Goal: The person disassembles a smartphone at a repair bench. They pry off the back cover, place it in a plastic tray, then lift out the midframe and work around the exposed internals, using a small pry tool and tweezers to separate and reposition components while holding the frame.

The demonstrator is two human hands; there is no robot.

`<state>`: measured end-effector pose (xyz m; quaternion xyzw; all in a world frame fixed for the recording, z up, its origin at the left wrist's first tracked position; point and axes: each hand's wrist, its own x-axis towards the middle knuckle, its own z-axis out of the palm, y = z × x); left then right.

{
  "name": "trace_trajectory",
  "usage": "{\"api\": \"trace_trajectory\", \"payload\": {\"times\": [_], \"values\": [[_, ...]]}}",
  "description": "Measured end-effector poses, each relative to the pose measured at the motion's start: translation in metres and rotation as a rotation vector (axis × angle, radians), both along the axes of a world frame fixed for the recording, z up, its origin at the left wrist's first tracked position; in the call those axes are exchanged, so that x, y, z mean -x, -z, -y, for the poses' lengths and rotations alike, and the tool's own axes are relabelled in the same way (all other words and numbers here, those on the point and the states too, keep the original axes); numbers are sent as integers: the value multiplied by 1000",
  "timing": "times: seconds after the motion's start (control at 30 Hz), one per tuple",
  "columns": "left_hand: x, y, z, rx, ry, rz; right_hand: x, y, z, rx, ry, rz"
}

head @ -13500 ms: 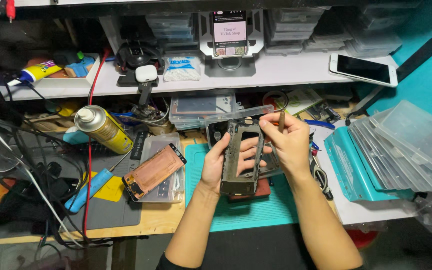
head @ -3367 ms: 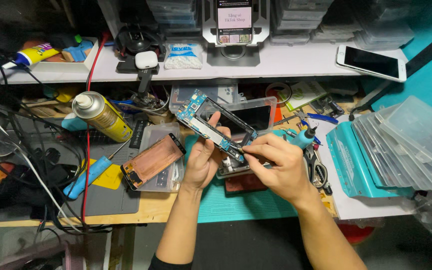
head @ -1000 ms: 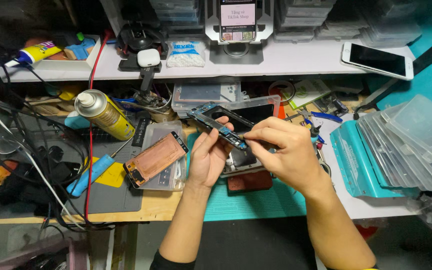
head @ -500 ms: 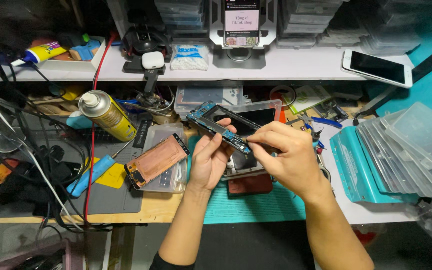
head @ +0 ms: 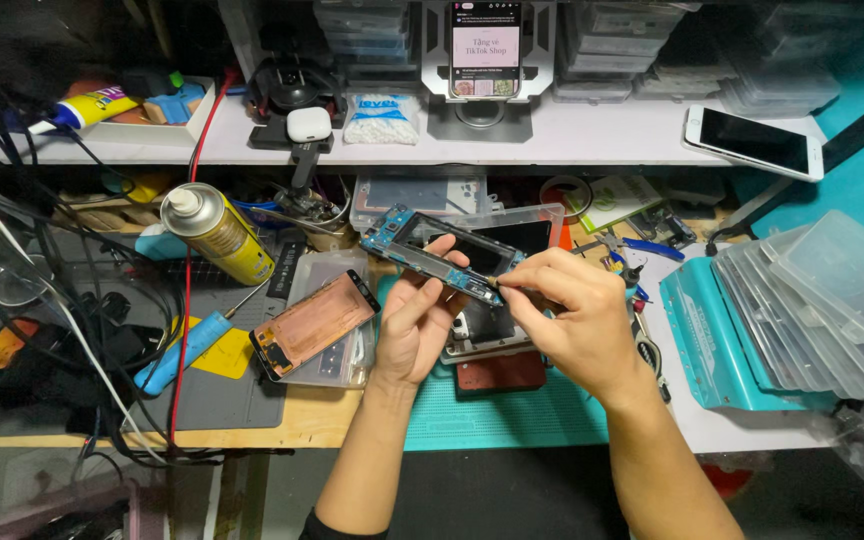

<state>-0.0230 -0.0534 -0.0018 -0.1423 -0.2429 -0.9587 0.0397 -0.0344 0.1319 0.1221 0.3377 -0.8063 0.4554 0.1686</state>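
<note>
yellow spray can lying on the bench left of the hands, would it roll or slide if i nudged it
The yellow spray can lies on its side, so its round body would probably roll rather than slide. The cables and blue-handled tool close beside it might stop it soon. Its smooth metal skin looks slippery to grip.

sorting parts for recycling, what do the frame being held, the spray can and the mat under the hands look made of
Phone frame: looks like dark metal or hard plastic with a blue circuit board, judging by its thin rigid edges. Spray can: metal, going by its glossy yellow body and silver shoulder. Teal mat: probably rubber or silicone; matte, flat surface.
</note>
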Motion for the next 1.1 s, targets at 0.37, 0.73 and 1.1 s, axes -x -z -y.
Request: {"api": "trace_trajectory", "payload": {"times": [0.37, 0.73, 1.1], "values": [[2, -5, -6, 51, -157, 38, 4, 11, -13, 107, 34, 51], [9, -12, -26, 121, -241, 161, 30, 87, -26, 718, -1, 762], [7, -9, -54, 137, -427, 238, 19, 100, 3, 800, -92, 873]]}}
